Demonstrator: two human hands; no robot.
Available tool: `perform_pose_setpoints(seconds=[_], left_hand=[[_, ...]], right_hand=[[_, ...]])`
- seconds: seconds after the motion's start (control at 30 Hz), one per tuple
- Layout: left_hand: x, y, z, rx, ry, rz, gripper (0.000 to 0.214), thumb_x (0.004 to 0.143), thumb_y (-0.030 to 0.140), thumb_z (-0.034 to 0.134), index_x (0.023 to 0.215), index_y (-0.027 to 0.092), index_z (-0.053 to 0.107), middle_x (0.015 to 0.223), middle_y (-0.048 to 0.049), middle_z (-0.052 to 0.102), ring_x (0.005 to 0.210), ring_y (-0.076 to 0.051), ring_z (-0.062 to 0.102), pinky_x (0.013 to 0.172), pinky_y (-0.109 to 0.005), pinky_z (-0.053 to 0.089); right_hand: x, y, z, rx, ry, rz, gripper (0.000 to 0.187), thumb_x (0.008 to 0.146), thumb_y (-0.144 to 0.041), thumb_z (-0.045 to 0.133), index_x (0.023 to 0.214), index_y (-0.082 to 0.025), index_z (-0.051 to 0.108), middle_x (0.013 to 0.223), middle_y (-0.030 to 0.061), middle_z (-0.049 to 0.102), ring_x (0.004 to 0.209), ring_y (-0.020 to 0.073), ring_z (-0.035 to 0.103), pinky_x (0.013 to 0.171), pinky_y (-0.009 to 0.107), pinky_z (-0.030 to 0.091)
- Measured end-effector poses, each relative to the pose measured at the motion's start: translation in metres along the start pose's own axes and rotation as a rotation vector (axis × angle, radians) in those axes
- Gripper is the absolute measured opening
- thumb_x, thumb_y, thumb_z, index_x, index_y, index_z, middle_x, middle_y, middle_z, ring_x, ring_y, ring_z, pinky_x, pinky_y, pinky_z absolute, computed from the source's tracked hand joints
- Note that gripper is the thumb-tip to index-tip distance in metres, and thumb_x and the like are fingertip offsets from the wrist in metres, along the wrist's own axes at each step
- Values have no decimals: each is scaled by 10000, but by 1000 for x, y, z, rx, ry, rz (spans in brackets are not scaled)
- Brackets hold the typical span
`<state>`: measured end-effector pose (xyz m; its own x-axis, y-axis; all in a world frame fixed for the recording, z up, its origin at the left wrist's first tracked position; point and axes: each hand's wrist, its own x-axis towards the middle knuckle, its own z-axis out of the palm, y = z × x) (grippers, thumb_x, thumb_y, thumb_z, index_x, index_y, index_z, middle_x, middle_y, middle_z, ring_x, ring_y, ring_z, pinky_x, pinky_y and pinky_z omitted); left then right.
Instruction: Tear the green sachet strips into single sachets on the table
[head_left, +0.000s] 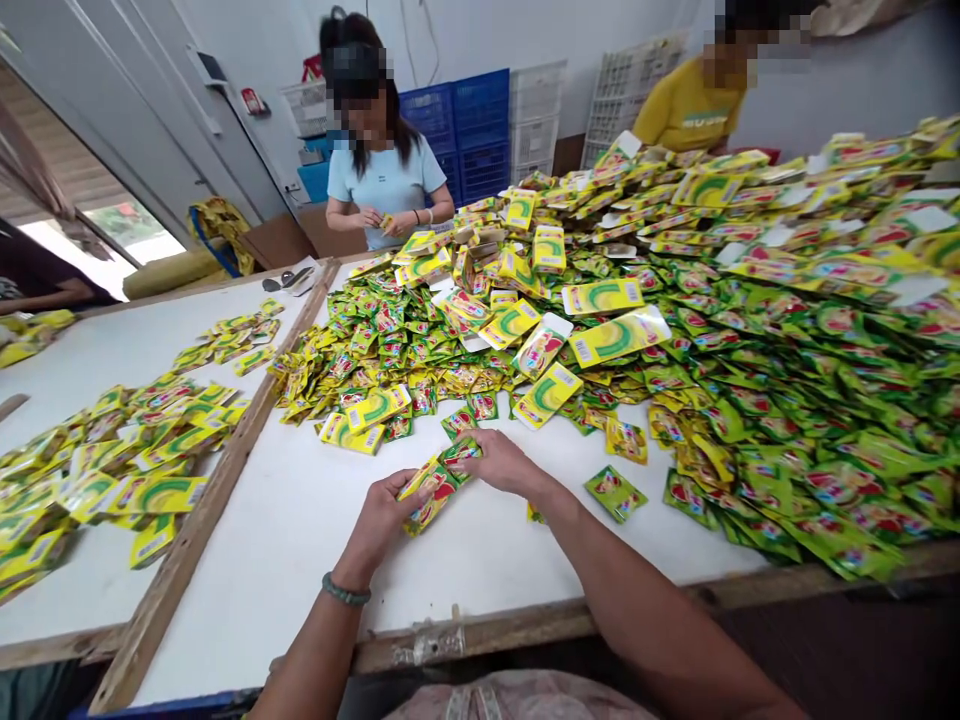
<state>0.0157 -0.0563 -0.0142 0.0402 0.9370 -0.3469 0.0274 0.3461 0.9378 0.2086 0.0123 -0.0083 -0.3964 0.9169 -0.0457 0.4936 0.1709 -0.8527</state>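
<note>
Over the white tabletop [480, 560], my left hand [381, 517] is closed around a small yellow cardboard box [429, 508], which lies tilted with its upper end towards the right. My right hand [504, 462] pinches a green sachet [459, 452] at that upper end. Whether the sachet is partly inside the box I cannot tell. Just beyond my hands lie flat yellow boxes [379, 407] and loose green sachets. One single green sachet [615, 493] rests on the table right of my right hand.
A large heap of green sachets [810, 400] covers the right side, with yellow boxes [622, 337] piled over its back. A wooden divider [232, 460] separates off filled-looking boxes [161, 480] at left. Across the table stand a person in light blue [386, 180] and another in yellow [690, 105].
</note>
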Motion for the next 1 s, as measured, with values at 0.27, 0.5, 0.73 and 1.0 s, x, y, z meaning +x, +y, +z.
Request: perform_pose_setpoints(seconds=[0.27,0.5,0.73,1.0], left_hand=[[1,1,-2,-159,11,-21,372,633,310,757,958,157,658,840,-32,712,651,-147,626,602,-234,465],[-1,4,-2,-244,52,-19,369,615,283,773,942,149,667,843,-36,718,664,-145,636,613,-228,471],[-5,6,0,-367,54,-23,376,573,263,796,896,126,661,781,-37,714,671,-161,649,654,-251,496],[-26,35,-59,-44,383,1,459,523,335,789,912,128,660,770,-44,709,594,-156,623,524,-241,480]], right_hand=[[-4,-6,10,143,70,-86,265,794,-340,571,1027,-221,613,828,7,663,740,151,590,648,254,437],[-6,-15,17,82,200,-203,161,779,-236,616,927,-209,675,902,43,649,912,171,567,819,304,421],[-17,-33,35,80,51,-220,187,861,-284,512,1015,-221,597,1090,49,631,1118,203,513,980,397,306],[-10,-21,22,360,159,-138,304,837,-380,522,1101,-228,514,964,28,668,901,161,618,778,299,454]])
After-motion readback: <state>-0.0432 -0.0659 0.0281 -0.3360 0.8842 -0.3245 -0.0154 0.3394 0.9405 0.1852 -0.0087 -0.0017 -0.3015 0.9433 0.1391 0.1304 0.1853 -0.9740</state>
